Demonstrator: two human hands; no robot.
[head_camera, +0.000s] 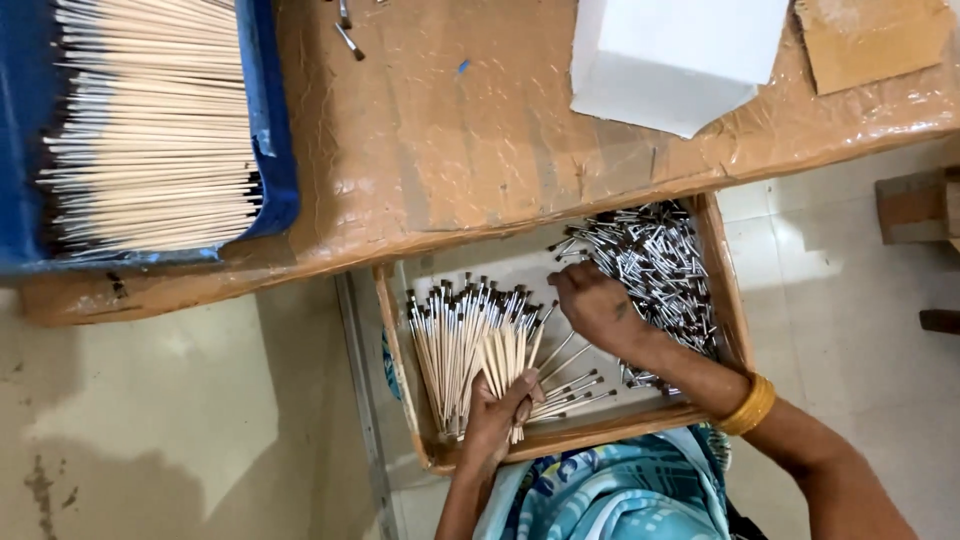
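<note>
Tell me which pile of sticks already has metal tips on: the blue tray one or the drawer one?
The drawer bundle, beside the left hand; its ends carry dark metal caps. The blue tray sticks are bare pale wood.

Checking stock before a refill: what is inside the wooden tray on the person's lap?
The wooden tray holds assembled brushes on one side and loose metal ferrules on the other. The hands cover some; the tray floor beneath the piles is hidden.

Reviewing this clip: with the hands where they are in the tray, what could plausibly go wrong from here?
1. The left hand grips a fanned bundle of sticks at its lower end only; some could slip out into the wooden tray.
2. The right hand reaches beside the heap of metal ferrules, which lies against the tray's right wall; a nudge might spill some over.
3. Loose finished sticks lie under the right forearm and could get knocked askew.
</note>
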